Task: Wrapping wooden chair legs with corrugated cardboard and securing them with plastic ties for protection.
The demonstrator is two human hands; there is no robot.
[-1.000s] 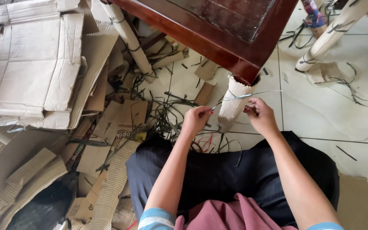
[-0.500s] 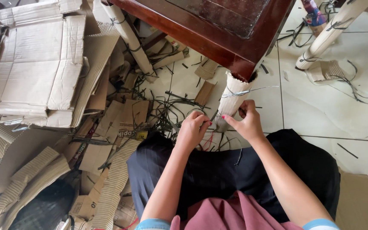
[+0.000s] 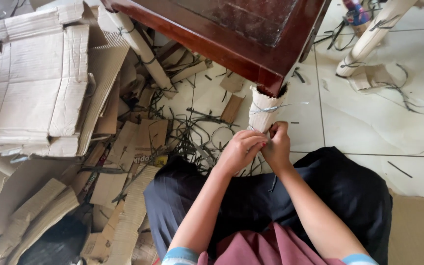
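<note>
Hands met low on the cardboard-wrapped leg at the near corner of the dark red wooden surface, and we take that leg as our landmark. Our left hand pressed against the lower end of the wrap from the left, its fingers curled, while our right hand sat just beside it on the right, the two hands touching. Both closed around the bottom of the corrugated wrap; whether either grip also pinched a strap there we could not tell, since the fingertips hid it. Higher on the leg, a pale strap circled the wrap, and its loose end stuck out to the right. Left of the leg, dark strap offcuts lay tangled on the tiled floor among small cardboard scraps. Farther left of the leg, flattened cardboard boxes were piled up, with rolled corrugated sheets below them. Behind and left of the leg, a second wrapped leg stood tied with dark straps. Far to the right of the leg, another wrapped leg slanted across the tiles, with more offcuts around it. Our dark trousers filled the space nearest us, below the leg.
</note>
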